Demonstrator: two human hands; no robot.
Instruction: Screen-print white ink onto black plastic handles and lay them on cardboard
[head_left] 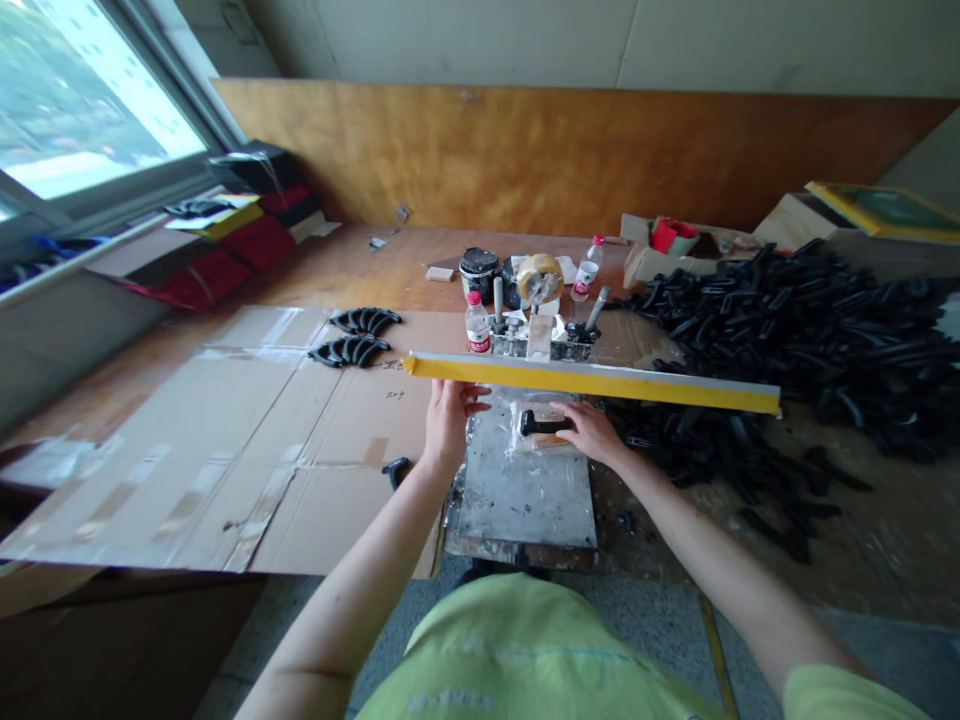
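Observation:
A black plastic handle-shaped piece (545,424) lies across a small block wrapped in clear film (517,438), on the grey metal plate (525,500). My right hand (592,432) has its fingers closed around the right end of that piece. To the left of the plate, my left hand (448,425) is raised with fingers apart, pointing right, and nothing shows in it. Its upper edge is just below a long yellow-edged frame bar (600,383), which spans above both hands. Another black piece (396,470) sits on the cardboard beside my left forearm.
A large heap of black pieces (810,340) covers the right of the table. Several more black pieces (351,350) are lined up on flattened cardboard (247,400) at left. Behind the bar stand a metal clamp (538,335), red-capped bottles (478,325) and a dark tub (478,270).

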